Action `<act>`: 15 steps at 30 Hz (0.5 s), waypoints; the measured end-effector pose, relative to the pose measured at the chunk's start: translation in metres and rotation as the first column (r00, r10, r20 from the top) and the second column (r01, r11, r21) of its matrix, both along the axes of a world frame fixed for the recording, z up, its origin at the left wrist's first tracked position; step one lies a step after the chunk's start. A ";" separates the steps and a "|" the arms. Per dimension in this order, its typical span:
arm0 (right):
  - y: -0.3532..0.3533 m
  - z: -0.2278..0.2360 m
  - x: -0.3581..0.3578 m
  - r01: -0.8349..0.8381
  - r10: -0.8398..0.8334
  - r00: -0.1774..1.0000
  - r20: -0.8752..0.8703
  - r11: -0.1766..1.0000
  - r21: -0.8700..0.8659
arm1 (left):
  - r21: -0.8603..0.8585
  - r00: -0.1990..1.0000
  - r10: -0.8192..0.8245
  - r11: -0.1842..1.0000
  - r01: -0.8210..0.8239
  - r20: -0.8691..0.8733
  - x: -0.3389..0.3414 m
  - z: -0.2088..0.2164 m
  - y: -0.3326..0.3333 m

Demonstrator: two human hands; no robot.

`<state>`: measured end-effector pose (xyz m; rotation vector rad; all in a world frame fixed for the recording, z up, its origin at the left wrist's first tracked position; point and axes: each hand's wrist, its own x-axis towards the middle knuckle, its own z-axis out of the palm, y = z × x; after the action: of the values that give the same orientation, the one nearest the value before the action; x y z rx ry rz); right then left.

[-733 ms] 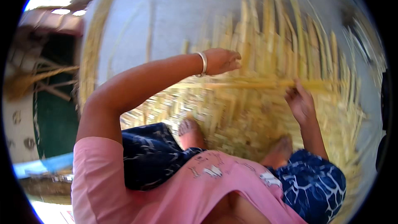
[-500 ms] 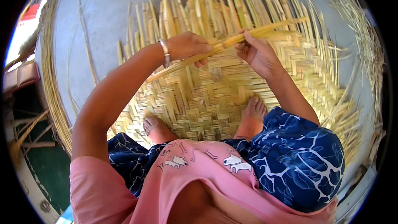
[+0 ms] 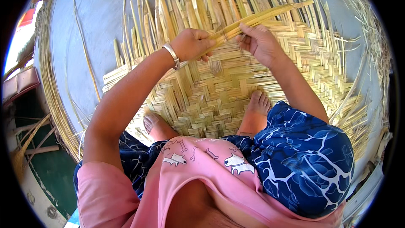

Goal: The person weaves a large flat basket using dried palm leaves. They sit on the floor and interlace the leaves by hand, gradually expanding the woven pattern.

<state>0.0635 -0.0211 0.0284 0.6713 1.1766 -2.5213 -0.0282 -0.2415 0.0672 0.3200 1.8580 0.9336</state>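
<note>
A flat yellow strip of split cane [image 3: 282, 12] slants up to the right above a woven mat [image 3: 223, 88]. My left hand [image 3: 193, 45], with a pale bangle at the wrist, is closed around the strip near its node. On the other side of the node, my right hand [image 3: 261, 44] pinches the strip's lower edge between thumb and fingers. Both hands are over the far part of the mat, where loose unwoven cane ends [image 3: 194, 4] fan out away from me. Part of the strip is hidden behind my left hand and wrist.
My bare feet [image 3: 255, 109] stand on the mat. A long bundle of thin stalks [image 3: 54, 88] curves along the left, with a single stalk [image 3: 82, 29] lying on the grey floor [image 3: 107, 12]. More dry stalks [image 3: 371, 38] are heaped at the far right.
The strip now tilts more steeply, its right tip raised higher in view. My hands keep their grip with a slight shift. The whole view has moved a little against the mat.
</note>
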 end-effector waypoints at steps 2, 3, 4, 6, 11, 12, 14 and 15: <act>0.009 -0.002 -0.005 0.016 -0.015 1.000 -0.026 1.000 0.027 | -0.043 0.998 -0.037 0.998 0.035 -0.045 -0.007 0.002 -0.008; 0.012 -0.004 -0.009 0.019 -0.017 0.999 -0.037 0.999 0.045 | -0.061 0.996 -0.044 0.997 0.039 -0.072 -0.012 0.002 -0.014; 0.012 -0.006 -0.012 0.023 -0.020 0.999 -0.047 0.998 0.063 | -0.078 0.994 -0.051 0.996 0.043 -0.098 -0.016 0.003 -0.019; 0.008 -0.006 -0.017 0.030 -0.019 0.994 -0.112 0.995 0.100 | -0.077 0.996 -0.084 0.994 0.082 -0.015 -0.024 0.006 -0.020; 0.002 0.015 -0.044 0.036 0.027 0.954 -0.298 0.979 0.202 | -0.061 0.988 -0.104 0.992 0.112 0.115 -0.042 0.030 -0.018; 0.000 0.016 -0.050 0.035 0.041 0.944 -0.328 0.974 0.222 | -0.082 0.991 -0.116 0.989 0.122 0.073 -0.049 0.029 -0.018; 0.002 0.011 -0.060 -0.041 0.107 0.954 -0.280 0.972 0.232 | -0.179 0.970 -0.115 0.981 0.077 -0.212 -0.057 0.023 -0.021; 0.004 0.011 -0.062 -0.068 0.131 0.962 -0.239 0.965 0.253 | -0.192 0.941 -0.107 0.980 0.045 -0.322 -0.062 0.016 -0.020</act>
<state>0.0016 -0.0174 0.0392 0.3347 1.5845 -2.4536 -0.0902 -0.2618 0.0836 0.4552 2.2054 0.6794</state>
